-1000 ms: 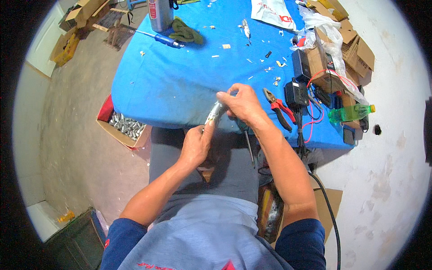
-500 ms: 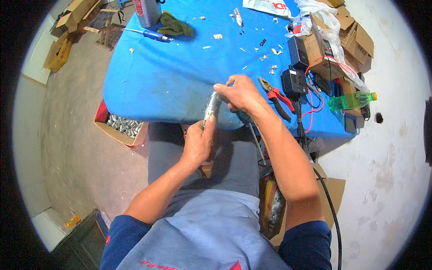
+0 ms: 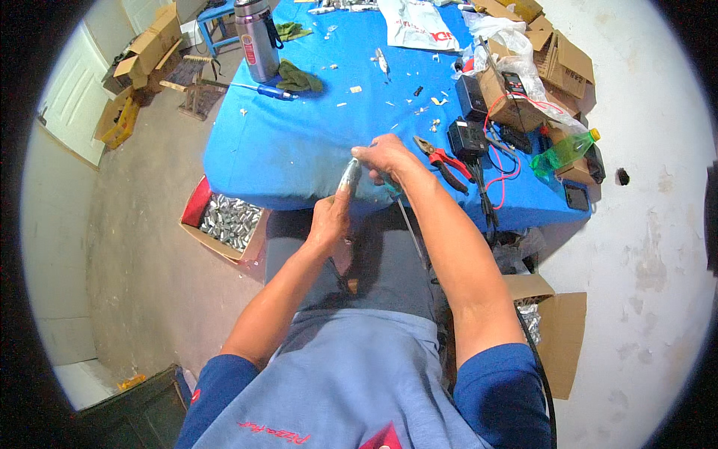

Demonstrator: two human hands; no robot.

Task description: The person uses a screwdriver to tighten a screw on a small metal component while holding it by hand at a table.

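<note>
My left hand (image 3: 330, 222) is closed around the near end of a slim silver metal piece (image 3: 348, 176), its thumb lying along it. The piece points away from me, just over the table's near edge. At its far end, the thumb of my right hand (image 3: 388, 157) presses on the tip. A screwdriver is tucked in the curled fingers of that same hand; its thin metal shaft (image 3: 407, 224) slants down toward my lap, and only a bit of its green handle shows. The fingers hide what exactly they touch at the tip.
On the blue-covered table (image 3: 277, 161) lie red-handled pliers (image 3: 443, 164), black adapters (image 3: 468, 140) with cables, a green bottle (image 3: 566, 152), a steel flask (image 3: 257, 45), a blue-handled tool (image 3: 274, 92) and small scraps. A box of silver cylinders (image 3: 229, 221) stands on the floor at left.
The view has tilted up, so more of the table's far side shows. Both hands stay on the silver piece, with the screwdriver still in the right hand.
</note>
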